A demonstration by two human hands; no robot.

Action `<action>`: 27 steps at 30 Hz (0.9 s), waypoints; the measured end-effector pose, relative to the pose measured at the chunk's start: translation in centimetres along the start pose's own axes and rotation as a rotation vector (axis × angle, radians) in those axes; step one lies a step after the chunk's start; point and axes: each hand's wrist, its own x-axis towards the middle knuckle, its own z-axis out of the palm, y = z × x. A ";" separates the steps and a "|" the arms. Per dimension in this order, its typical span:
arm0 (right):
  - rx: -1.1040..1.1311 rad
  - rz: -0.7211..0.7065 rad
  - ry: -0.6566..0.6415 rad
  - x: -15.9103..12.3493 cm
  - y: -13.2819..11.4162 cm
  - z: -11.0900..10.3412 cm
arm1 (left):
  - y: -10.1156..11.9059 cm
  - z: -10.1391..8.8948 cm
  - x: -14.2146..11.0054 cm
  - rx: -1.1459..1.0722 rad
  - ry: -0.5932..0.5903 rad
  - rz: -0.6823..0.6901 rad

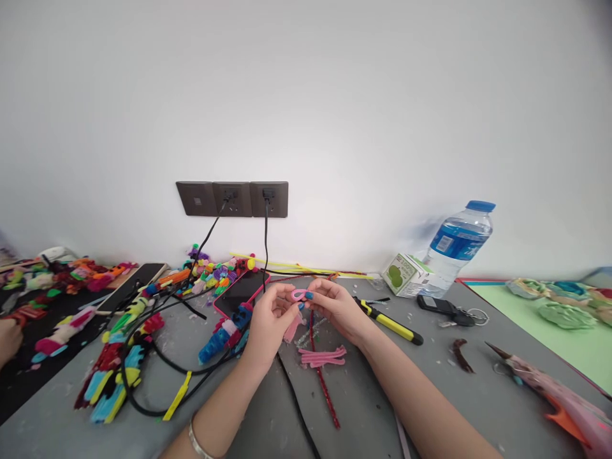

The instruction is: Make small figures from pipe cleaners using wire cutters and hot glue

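Observation:
Both my hands meet over the grey table (421, 382), pinching a small pink pipe-cleaner loop (299, 295) between them. My left hand (272, 322) grips the loop from the left, and a pink tail hangs below its fingers. My right hand (335, 306) pinches the loop's right side with blue-painted nails. Below the hands lie several short pink pipe-cleaner pieces (322, 357) and a long red glittery stem (322, 376).
A yellow-black utility knife (389, 322), car key (442, 307), water bottle (456, 245) and small green-white carton (406, 274) sit to the right. Phones (239, 290), black cables (157, 357) and colourful pipe-cleaner figures (115, 376) crowd the left. Another person's hand (8, 341) shows at far left.

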 end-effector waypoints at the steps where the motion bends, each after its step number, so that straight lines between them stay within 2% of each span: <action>1: -0.003 0.002 -0.011 0.0 0.0 0.0 | 0.1 0.0 -0.1 0.038 0.016 0.032; 5: -0.006 0.004 -0.042 -0.1 0.1 0.0 | 0.6 -0.1 -0.3 0.175 0.030 0.135; 9: -0.001 -0.014 -0.055 0.0 0.1 -0.1 | 0.6 -0.2 -0.3 0.223 0.039 0.192; 27: 0.002 -0.030 0.004 0.0 0.0 0.0 | 0.9 -0.3 -0.4 0.243 0.076 0.209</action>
